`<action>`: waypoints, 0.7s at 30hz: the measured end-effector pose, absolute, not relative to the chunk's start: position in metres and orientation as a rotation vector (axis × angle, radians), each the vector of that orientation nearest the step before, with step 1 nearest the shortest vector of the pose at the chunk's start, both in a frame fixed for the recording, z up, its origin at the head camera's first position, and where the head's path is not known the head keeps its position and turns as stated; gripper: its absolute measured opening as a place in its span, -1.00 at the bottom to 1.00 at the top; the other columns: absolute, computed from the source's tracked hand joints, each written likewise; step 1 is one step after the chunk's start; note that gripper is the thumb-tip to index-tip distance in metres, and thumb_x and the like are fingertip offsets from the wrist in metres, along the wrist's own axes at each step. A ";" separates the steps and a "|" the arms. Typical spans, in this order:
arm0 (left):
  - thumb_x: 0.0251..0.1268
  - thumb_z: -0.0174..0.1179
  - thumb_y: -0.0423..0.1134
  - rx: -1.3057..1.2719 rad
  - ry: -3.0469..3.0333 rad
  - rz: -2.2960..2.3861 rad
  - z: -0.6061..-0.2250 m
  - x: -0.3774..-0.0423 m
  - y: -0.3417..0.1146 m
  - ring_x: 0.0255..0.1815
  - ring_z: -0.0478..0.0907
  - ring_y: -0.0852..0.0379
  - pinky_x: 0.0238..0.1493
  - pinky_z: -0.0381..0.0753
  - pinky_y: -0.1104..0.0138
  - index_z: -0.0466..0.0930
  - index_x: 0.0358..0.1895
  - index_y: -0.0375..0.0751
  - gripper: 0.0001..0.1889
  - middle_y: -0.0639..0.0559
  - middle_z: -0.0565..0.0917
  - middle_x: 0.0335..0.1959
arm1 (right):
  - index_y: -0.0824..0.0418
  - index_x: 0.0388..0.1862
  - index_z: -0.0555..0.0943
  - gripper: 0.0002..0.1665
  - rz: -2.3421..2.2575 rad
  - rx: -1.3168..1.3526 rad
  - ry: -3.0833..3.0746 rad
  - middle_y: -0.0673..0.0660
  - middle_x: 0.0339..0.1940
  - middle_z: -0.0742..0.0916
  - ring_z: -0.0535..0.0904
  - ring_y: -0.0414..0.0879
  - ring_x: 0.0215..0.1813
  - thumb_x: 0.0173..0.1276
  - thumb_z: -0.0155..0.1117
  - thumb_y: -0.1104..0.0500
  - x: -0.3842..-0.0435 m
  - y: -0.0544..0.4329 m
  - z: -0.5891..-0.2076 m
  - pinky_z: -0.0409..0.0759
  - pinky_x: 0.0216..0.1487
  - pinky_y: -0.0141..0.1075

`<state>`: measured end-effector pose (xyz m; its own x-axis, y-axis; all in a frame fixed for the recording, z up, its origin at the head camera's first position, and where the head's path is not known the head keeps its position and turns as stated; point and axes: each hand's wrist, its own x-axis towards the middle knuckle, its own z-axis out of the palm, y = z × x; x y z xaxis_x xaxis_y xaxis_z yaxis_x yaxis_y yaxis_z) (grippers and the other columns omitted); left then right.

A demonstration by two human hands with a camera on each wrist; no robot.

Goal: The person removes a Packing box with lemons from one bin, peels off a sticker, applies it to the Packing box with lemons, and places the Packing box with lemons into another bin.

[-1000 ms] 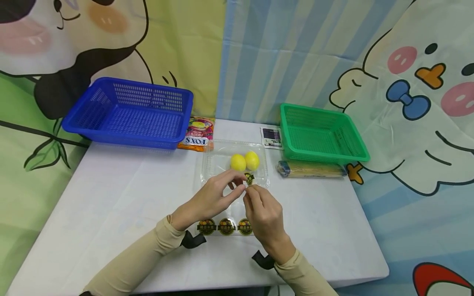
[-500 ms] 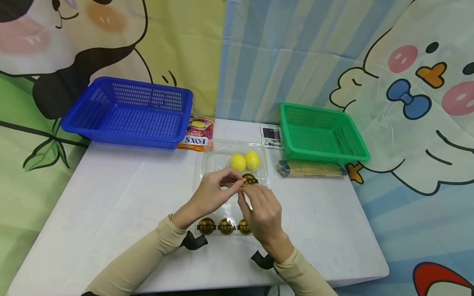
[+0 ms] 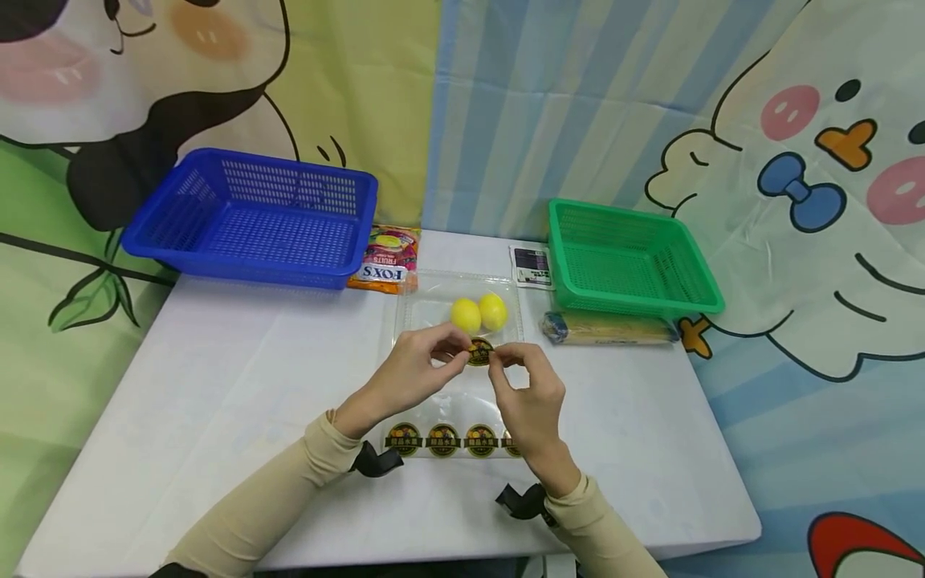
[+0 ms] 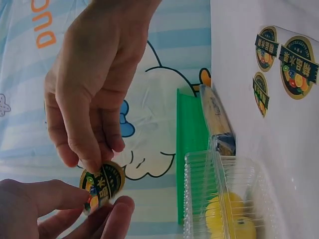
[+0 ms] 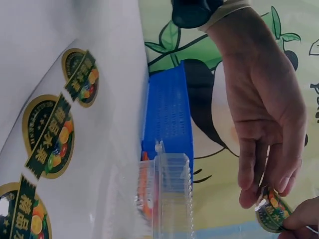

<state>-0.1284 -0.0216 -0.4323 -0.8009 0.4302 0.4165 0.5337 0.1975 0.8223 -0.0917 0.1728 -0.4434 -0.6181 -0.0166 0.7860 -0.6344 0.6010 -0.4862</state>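
Observation:
Both hands hold a round black-and-gold fruit sticker [image 3: 480, 352] up over the front of a clear plastic clamshell box [image 3: 511, 293]. My left hand [image 3: 408, 371] pinches its left edge; my right hand [image 3: 533, 397] has thumb and forefinger at its right edge. In the left wrist view the sticker [image 4: 105, 186] spans the gap between the fingertips of both hands. Two yellow lemons [image 3: 480, 313] sit side by side in the box. Nearer the person, a sheet of matching stickers [image 3: 442, 441] lies on the table.
A blue basket [image 3: 253, 221] stands at the back left, beside a red FOX'S candy bag [image 3: 386, 261]. At the back right are a green basket [image 3: 632, 261], a small dark-and-white packet [image 3: 532, 267] and a long wrapped package [image 3: 609, 329]. Printed curtains hang behind the white table [image 3: 217, 385].
My right hand has moved right and turned, so its fingertips are now apart from my left hand's. The sticker shows flatter between them, and more of the sticker sheet is visible.

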 end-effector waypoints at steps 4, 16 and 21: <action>0.36 0.32 -0.46 -0.918 -2.315 -1.589 -0.436 -0.128 -0.019 -0.22 0.76 0.15 -0.15 0.77 0.38 0.66 -0.10 -0.26 -0.87 -0.03 0.74 -0.15 | 0.31 -0.19 0.71 -0.80 1.185 0.496 -2.052 0.15 -0.33 0.78 0.72 -0.04 -0.32 0.24 0.46 0.49 -0.093 0.170 -0.440 0.72 -0.17 -0.31; 0.25 0.31 -0.58 -0.765 -2.119 -1.554 -0.442 -0.135 -0.022 -0.26 0.71 0.14 -0.30 0.75 0.42 0.68 -0.27 -0.23 -0.84 -0.01 0.65 -0.20 | 0.54 -0.10 0.61 -0.72 1.593 0.303 -2.121 0.41 -0.21 0.73 0.71 0.16 -0.24 0.22 0.45 0.56 -0.109 0.160 -0.429 0.72 -0.11 -0.41; 0.25 0.31 -0.57 -0.739 -2.162 -1.518 -0.447 -0.148 -0.023 -0.29 0.72 0.15 -0.35 0.73 0.39 0.69 -0.30 -0.22 -0.84 0.00 0.69 -0.24 | 0.43 -0.10 0.67 -0.76 1.686 0.203 -2.189 0.30 -0.22 0.77 0.72 0.01 -0.22 0.28 0.49 0.42 -0.125 0.163 -0.431 0.72 -0.14 -0.40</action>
